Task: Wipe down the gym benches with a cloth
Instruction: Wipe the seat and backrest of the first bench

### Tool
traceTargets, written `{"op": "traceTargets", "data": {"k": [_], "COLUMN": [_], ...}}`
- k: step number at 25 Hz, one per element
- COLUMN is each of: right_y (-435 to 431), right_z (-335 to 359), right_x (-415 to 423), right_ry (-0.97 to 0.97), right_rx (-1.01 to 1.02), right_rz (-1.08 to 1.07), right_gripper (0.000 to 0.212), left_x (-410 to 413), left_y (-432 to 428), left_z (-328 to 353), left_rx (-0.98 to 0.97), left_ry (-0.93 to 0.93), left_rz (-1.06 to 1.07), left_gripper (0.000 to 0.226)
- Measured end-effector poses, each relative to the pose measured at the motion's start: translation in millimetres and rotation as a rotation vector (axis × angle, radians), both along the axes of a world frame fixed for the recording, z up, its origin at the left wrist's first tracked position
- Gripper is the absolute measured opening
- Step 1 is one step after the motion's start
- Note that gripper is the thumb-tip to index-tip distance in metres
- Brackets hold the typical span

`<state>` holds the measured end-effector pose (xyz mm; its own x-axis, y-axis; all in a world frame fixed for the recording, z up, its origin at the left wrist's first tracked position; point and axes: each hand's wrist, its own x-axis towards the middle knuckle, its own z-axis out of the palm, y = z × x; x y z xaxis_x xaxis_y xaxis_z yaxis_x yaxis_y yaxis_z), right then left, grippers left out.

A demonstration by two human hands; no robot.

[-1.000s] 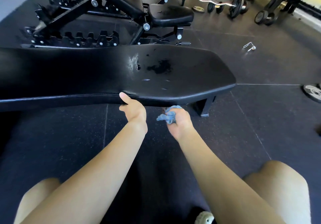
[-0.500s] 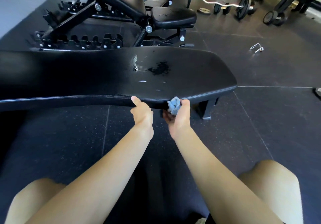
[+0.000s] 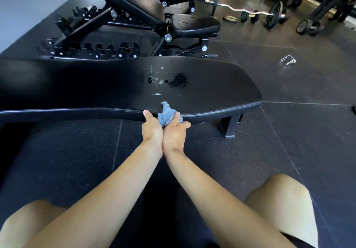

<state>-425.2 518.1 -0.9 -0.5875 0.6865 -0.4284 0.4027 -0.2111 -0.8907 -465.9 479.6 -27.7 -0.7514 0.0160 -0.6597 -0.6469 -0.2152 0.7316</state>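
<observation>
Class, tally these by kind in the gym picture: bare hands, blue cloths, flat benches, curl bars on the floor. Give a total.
bare hands: 2 (left hand, right hand)
blue cloth: 1
flat bench: 1
curl bar: 1
total: 5

We see a gym: a flat padded bench point(image 3: 212, 86), an adjustable bench point(image 3: 146, 5), a loaded curl bar point(image 3: 240, 10), rubber floor tiles point(image 3: 308, 132).

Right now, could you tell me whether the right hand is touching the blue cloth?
Touching: the head view shows the right hand gripping the bunched blue cloth.
</observation>
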Motion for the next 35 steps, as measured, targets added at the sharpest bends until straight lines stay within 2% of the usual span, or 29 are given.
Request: {"op": "traceTargets", "data": {"k": [4, 6, 8, 10, 12, 14, 16, 22, 24, 28, 33, 35], "right_y": [5.9, 22.8, 50.8, 69.3, 56.7, 27.5, 9.6, 55.2, 45.1, 19.8, 47.5, 42.8], "right_z": [10.8, 14.5, 9.3, 3.0, -0.1, -2.5, -7.5, -0.8, 0.9, -14.3, 8.5, 18.8], "right_x": [-11.7, -7.4, -2.0, -4.5, -14.6, -18.0, -15.9, -11.6, -12.5, -5.9, 4.9, 2.6], "right_ry": [0.017, 0.035, 0.044, 0.047, 0.050, 0.001, 0.067, 0.035, 0.042, 0.035, 0.044, 0.087], "right_rx": [-0.180, -0.117, 0.011, 0.020, 0.017, 0.033, -0.035, 0.038, 0.044, 0.205, 0.461, 0.638], "right_rz": [-0.216, -0.321, -0.297, -0.277, -0.346, -0.354, -0.329, -0.428, -0.424, -0.245, -0.268, -0.155], "right_gripper": [0.057, 0.056, 0.050, 0.051, 0.048, 0.042, 0.041, 0.050, 0.047, 0.038, 0.031, 0.031], "left_x": [-3.8, -1.3, -5.1, -8.2, -9.7, -10.1, -13.9, -11.5, -11.4, -11.0, -3.5, -3.9], "left_y": [-7.0, -11.4, -16.5, -18.2, -17.7, -14.0, -8.8, -14.7, -17.3, -17.2, -29.3, -35.3], "left_z": [-1.3, 11.7, 13.8, 11.6, 11.5, 10.3, -1.0, 4.5, 3.6, -1.7, 17.3, 21.4], "left_rx": [-0.013, -0.019, -0.048, -0.094, -0.079, -0.085, -0.115, -0.105, -0.120, -0.113, -0.146, -0.180], "left_ry": [0.001, 0.014, 0.023, 0.015, 0.043, 0.001, -0.028, 0.030, 0.043, 0.015, 0.042, 0.058], "left_rz": [-0.063, -0.087, -0.124, -0.144, -0.158, -0.177, -0.159, -0.191, -0.221, -0.213, -0.248, -0.284], "left_gripper": [0.094, 0.083, 0.063, 0.056, 0.064, 0.089, 0.104, 0.074, 0.074, 0.092, 0.070, 0.070]}}
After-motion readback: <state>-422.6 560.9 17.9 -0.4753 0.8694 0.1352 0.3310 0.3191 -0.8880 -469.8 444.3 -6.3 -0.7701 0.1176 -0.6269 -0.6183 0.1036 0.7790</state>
